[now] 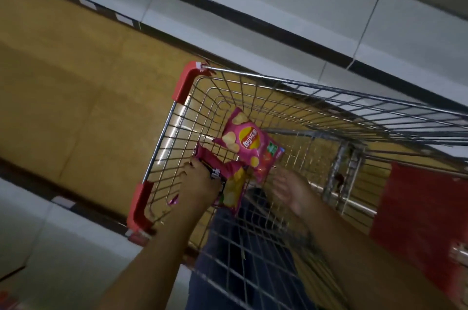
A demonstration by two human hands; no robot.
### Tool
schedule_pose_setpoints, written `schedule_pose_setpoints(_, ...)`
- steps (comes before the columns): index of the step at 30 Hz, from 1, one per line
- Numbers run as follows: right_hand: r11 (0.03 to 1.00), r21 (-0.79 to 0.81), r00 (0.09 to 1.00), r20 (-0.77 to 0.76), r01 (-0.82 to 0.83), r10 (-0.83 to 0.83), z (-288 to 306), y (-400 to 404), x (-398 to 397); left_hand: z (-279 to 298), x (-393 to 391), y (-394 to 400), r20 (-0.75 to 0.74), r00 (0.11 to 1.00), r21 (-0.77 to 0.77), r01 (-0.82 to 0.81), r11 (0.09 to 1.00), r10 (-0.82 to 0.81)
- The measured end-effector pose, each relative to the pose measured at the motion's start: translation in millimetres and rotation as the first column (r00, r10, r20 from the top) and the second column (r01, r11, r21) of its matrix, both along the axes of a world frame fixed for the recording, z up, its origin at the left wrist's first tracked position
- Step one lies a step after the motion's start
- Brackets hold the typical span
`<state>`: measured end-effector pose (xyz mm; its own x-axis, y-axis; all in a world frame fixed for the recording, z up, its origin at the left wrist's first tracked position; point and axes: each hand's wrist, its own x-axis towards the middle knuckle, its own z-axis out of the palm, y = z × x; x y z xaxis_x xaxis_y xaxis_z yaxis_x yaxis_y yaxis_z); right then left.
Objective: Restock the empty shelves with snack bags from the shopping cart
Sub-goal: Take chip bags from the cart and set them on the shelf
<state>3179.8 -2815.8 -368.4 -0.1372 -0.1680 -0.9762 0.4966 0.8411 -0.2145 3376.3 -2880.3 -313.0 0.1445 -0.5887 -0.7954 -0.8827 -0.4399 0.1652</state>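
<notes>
head view looks down into the cart. a pink snack bag (pixel 247 143) lies on the wire floor of the shopping cart (pixel 316 96), near the middle, with its front side up. a second snack bag (pixel 231 183) is just beside it on the near side, and your left hand (pixel 200 183) has its fingers curled round that bag, so it is holding it. your right hand (pixel 291 192) is just to the right of the first bag. its fingers are loose and hold nothing, and i cannot tell if they touch the bag.

around the bags, the cart has red corner guards (pixel 186 81) on its left side and a red flap (pixel 415 213) on the right. past the cart, far and to the right, are the white shelves (pixel 278 0), bare in the part you can see. the floor (pixel 63 69) on the left is tan.

you look to be at the picking-up step. next, close your right hand on the first bag, lift both bags over the cart rim, and turn to a bare shelf. hold the bags softly so the chips do not break.
</notes>
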Motion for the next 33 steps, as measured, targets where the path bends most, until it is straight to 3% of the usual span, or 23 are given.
schedule_pose_setpoints(4,0.995,0.009,0.994,0.042,0.099,-0.099,-29,-35,21,-20,0,-2,0.096,0.984,0.009,0.15,0.989,-0.151)
schedule_pose_setpoints(9,0.97,0.014,0.961,0.129,0.244,-0.244,-38,-41,32,-29,6,-11,0.144,0.975,0.05,0.165,0.985,-0.171)
schedule_pose_setpoints(12,0.959,0.002,0.944,0.179,0.283,-0.278,-27,-34,31,-26,7,-13,0.004,0.989,-0.005,0.15,0.989,-0.15)
schedule_pose_setpoints(16,0.923,0.026,0.909,0.164,0.384,-0.382,-16,-9,25,-19,9,-23,-0.333,0.942,-0.045,0.014,0.999,-0.029)
schedule_pose_setpoints(22,0.845,-0.065,0.835,0.213,0.53,-0.507,14,27,18,8,5,-52,-0.51,0.859,-0.016,0.047,0.999,-0.048)
schedule_pose_setpoints(28,0.694,-0.181,0.683,0.461,0.697,-0.566,76,65,13,64,-18,-77,-0.663,0.738,0.104,0.26,0.96,-0.128)
schedule_pose_setpoints(33,0.523,-0.286,0.588,0.525,0.803,-0.616,139,90,14,129,-51,-77,-0.74,0.673,0.09,0.131,0.987,-0.022)
